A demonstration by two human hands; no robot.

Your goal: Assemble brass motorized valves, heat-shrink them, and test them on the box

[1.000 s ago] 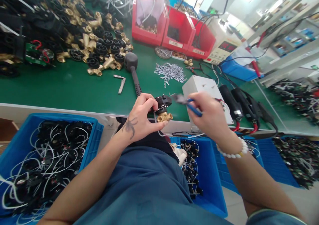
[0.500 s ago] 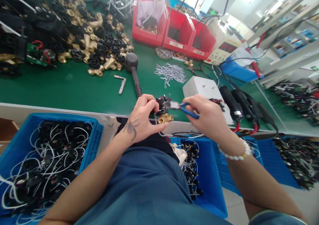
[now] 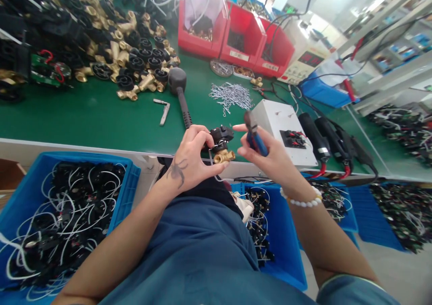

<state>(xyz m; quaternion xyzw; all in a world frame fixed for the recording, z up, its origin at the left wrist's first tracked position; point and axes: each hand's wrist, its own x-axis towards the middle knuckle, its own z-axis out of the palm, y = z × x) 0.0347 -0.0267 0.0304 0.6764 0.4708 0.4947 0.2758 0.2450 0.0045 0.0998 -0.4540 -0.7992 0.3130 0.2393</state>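
The black cap [image 3: 222,133] and brass fitting [image 3: 223,157], already joined, are pinched by the left hand [image 3: 189,160], pliers [image 3: 258,142] are clasped in the half-curled right hand [image 3: 276,161], and clips [image 3: 232,96] are left heaped.

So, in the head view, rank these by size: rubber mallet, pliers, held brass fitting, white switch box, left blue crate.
1. Left blue crate
2. White switch box
3. Rubber mallet
4. Pliers, held brass fitting: visible parts too alike to rank.

Valve unit [image 3: 222,137]: one side hidden behind left hand [image 3: 191,161]. Pliers [image 3: 251,124] near desk's [image 3: 118,125] front edge, handles partly covered by right hand [image 3: 275,156]. Bin labels [image 3: 239,56] too small to read.
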